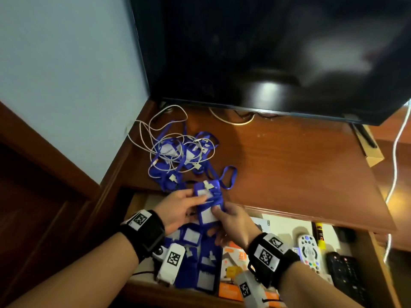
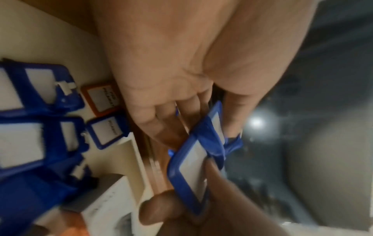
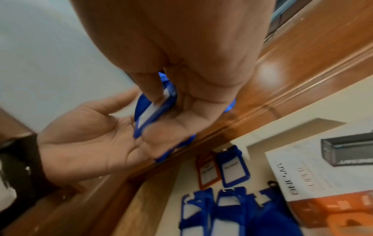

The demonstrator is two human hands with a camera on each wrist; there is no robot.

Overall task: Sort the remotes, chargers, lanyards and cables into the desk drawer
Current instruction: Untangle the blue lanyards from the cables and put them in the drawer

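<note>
Two blue lanyard badge holders (image 1: 208, 207) with white inserts hang together over the open drawer's back edge. My left hand (image 1: 198, 200) pinches the upper one, thumb on top, fingers beneath. My right hand (image 1: 219, 211) pinches the lower one from the right. In the left wrist view the held holders (image 2: 189, 174) sit between the left hand (image 2: 201, 134) and the right fingers. The right wrist view shows the right hand (image 3: 161, 115) with its thumb on a holder (image 3: 153, 110). A tangle of blue lanyards and white cables (image 1: 182, 156) lies on the desk behind.
The drawer (image 1: 380, 258) holds several blue badge holders (image 1: 193, 236), an orange box (image 1: 233, 263), a white remote (image 1: 309, 252) and a black remote (image 1: 347, 276). A TV (image 1: 266, 52) stands at the back of the wooden desk top (image 1: 289, 163). A white cable (image 1: 398, 152) hangs at the right.
</note>
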